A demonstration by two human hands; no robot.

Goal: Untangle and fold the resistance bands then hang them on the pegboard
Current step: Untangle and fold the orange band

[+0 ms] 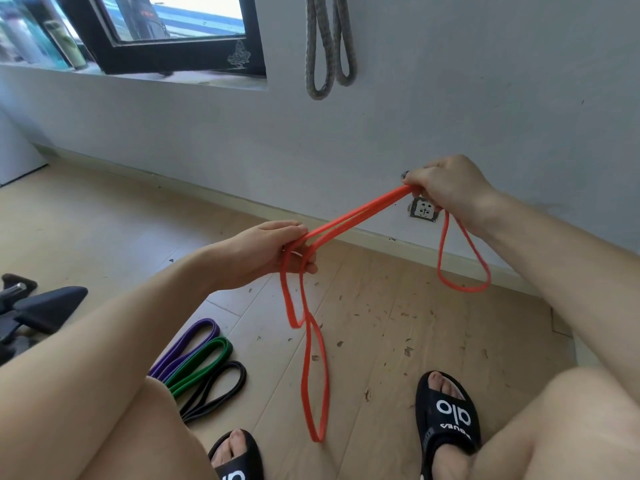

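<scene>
A thin orange resistance band (353, 218) stretches between my two hands above the floor. My left hand (273, 252) grips its lower end, and two loops hang down from that hand towards the floor. My right hand (446, 188), higher and near the wall, pinches the other end, with one loop dangling below it. On the floor by my left leg lie a purple band (194, 341), a green band (204, 362) and a black band (221, 386), side by side. A grey braided band (329, 46) hangs on the wall above. No pegboard is in view.
A wall socket (423, 210) sits low on the wall behind my right hand. A dark-framed window (166, 53) is at the upper left. Black equipment (38, 306) lies at the left edge. My feet in black slides (446, 410) rest on the littered wooden floor.
</scene>
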